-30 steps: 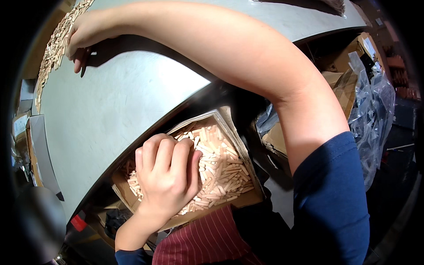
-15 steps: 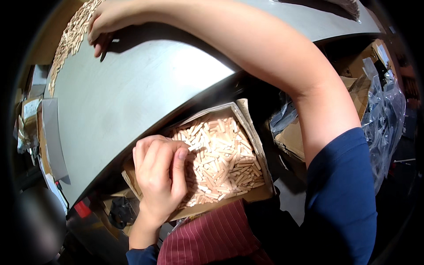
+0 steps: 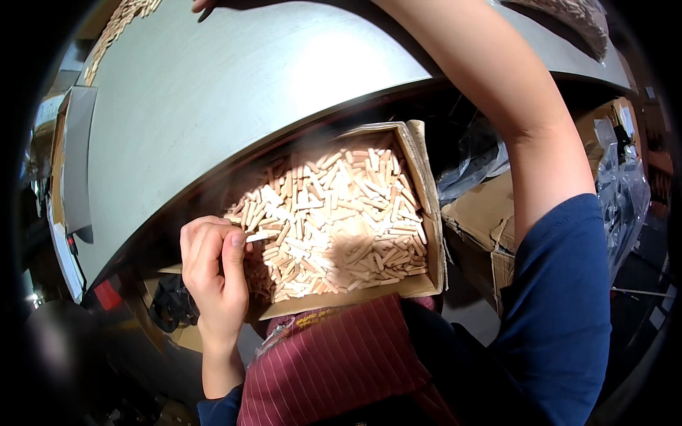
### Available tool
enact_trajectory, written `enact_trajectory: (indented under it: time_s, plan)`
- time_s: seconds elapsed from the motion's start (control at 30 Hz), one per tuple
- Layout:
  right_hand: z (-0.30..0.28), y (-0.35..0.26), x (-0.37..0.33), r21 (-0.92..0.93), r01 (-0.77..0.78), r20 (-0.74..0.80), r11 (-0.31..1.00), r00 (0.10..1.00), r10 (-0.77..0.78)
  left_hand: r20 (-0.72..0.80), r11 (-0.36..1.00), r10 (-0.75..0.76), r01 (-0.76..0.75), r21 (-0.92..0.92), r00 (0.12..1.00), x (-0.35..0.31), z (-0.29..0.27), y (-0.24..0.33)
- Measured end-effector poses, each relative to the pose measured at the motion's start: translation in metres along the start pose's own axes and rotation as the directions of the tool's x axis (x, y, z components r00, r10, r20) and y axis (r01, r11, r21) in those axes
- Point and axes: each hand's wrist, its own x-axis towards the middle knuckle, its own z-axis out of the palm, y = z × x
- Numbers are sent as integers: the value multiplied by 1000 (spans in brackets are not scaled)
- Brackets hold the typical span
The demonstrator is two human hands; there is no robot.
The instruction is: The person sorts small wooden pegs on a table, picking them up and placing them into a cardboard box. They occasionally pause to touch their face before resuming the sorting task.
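A cardboard box (image 3: 425, 220) full of short wooden dowel pins (image 3: 341, 206) stands between my body and the table. At its left side my left hand (image 3: 212, 261) is closed, pinching a wooden dowel pin (image 3: 263, 236) between thumb and fingers. My right arm reaches across the table to the far side. Of my right hand (image 3: 202, 5) only fingertips show at the top edge; the rest is cut off, so its grip is hidden. A pile of wooden dowel pins (image 3: 122, 25) lies at the table's far left, left of those fingertips.
The grey table (image 3: 213, 92) has a curved-looking near edge just beyond the box. A clear bag of pins (image 3: 568, 21) lies at the far right. An open cardboard carton (image 3: 483, 213) and clear plastic wrap (image 3: 621, 192) stand to the right. A grey panel (image 3: 77, 156) stands at the left.
My right hand has moved from beside the far-left pile to the right and out past the top edge. The view has shifted; my left hand stays at the box's left side, still pinching a pin.
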Motion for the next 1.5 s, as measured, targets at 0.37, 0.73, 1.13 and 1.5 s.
enact_trajectory:
  time_s: [0.37,0.73,1.13,1.5]
  plan:
    - [-41,41,38,-106,144,-6,984,989,-146,-19,994,-62,63,94,998,-16,4,-16]
    - [-30,31,24,17,152,21,988,988,-153,19,972,110,-112,207,994,-11,4,-9]
    - [-26,21,30,-126,139,45,982,990,-134,6,969,190,-188,159,982,-11,18,-6]
    - [-19,11,17,-95,125,45,988,992,-121,3,981,180,-180,67,984,-18,15,0]
